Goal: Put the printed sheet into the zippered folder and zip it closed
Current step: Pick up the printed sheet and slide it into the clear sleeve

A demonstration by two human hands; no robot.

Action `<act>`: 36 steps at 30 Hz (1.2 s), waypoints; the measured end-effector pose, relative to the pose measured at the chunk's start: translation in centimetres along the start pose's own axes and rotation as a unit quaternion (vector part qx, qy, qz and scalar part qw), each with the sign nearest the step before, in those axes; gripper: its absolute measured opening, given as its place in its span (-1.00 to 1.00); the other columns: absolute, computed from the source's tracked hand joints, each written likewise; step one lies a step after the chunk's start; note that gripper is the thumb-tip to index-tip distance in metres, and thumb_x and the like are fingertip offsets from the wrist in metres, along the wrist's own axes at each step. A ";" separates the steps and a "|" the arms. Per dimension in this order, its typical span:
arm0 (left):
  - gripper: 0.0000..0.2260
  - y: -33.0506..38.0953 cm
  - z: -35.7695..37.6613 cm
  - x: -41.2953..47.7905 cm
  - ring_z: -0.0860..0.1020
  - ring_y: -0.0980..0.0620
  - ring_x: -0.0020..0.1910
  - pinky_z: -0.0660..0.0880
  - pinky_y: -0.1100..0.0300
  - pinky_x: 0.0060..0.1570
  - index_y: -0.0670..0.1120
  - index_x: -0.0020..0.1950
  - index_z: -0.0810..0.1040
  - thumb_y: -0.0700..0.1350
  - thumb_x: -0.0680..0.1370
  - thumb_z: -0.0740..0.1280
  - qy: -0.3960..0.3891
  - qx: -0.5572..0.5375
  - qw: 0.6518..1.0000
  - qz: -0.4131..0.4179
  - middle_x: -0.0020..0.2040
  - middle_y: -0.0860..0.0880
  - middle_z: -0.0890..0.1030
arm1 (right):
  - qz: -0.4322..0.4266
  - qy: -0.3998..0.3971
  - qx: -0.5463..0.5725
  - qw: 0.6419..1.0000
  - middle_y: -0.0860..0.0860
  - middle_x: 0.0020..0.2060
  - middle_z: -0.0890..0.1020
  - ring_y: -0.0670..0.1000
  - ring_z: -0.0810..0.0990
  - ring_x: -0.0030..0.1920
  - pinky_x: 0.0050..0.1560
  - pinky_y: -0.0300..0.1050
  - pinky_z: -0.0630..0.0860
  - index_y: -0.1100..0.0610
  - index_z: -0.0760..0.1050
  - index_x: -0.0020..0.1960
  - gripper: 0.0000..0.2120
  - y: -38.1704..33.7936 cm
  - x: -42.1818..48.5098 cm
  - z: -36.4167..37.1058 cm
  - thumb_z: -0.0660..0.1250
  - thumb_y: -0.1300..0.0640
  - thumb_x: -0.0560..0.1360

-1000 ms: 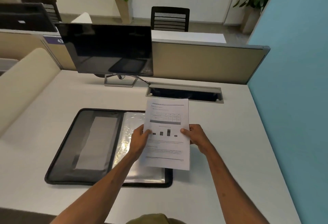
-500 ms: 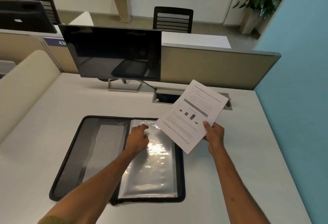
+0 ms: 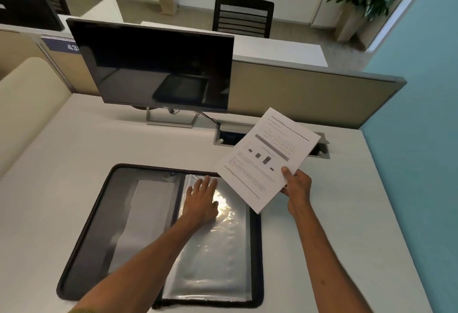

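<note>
While the zippered folder [image 3: 94, 250] lies open flat on the desk [image 3: 322, 250], its near edge closest to the person, the left hand [image 3: 200, 203] rests spread and released on the glossy plastic sleeves [image 3: 213, 250] of the right half. Beyond and to the right, the right hand [image 3: 297, 189] pinches the printed sheet's [image 3: 267, 159] lower corner, holding it tilted above the folder's far right corner. To do this well, the left fingers should probably lift one sleeve's top edge, though its opening is hard to see under glare, then feed the sheet in squarely. Farther back stands the monitor [image 3: 158, 65].
</note>
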State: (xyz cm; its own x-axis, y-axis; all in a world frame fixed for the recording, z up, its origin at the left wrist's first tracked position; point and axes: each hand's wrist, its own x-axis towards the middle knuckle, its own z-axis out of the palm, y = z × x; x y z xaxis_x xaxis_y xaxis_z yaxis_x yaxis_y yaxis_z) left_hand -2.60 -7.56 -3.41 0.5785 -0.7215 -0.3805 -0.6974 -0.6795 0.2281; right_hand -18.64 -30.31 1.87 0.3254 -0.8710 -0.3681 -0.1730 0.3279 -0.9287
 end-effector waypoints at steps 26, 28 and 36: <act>-0.70 -1.1 -2.1 0.7 0.46 -0.03 0.41 0.31 0.05 0.50 0.03 0.39 0.51 0.02 0.67 0.29 0.139 0.013 0.989 0.051 0.36 0.03 0.49 | -0.100 0.072 0.048 0.991 0.04 0.12 0.76 0.06 0.78 0.07 0.06 0.12 0.74 0.02 0.64 0.11 -0.93 -2.3 1.5 3.1 0.40 0.14 0.66; -0.73 -1.3 -2.2 0.8 0.49 -0.03 0.37 0.34 0.07 0.46 0.00 0.33 0.52 -0.04 0.64 0.35 0.146 -0.028 0.987 0.063 0.32 0.04 0.52 | -0.101 0.062 0.054 0.992 0.00 0.07 0.76 -0.03 0.78 0.01 0.04 0.08 0.75 0.01 0.64 0.08 -0.94 -2.5 1.7 4.1 0.40 0.14 0.66; -0.78 -2.2 -3.1 1.2 0.55 0.05 0.15 0.42 0.06 0.30 0.02 0.23 0.51 -0.09 0.61 0.40 0.160 -0.141 0.974 0.079 0.11 0.13 0.59 | -0.118 0.012 0.052 0.992 -0.01 0.06 0.76 -0.05 0.78 -0.01 -0.07 -0.14 0.75 0.13 0.64 0.18 -0.85 -3.3 2.0 8.4 0.38 0.10 0.68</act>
State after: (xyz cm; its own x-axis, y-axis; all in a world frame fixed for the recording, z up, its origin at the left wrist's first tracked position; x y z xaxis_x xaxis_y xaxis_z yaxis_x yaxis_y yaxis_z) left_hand 0.99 -7.32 -1.58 0.6065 -0.7944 -0.0318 -0.6706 -0.5327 0.5162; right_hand -9.61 -30.05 3.86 0.3223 -0.9363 -0.1395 0.0035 0.1486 -0.9889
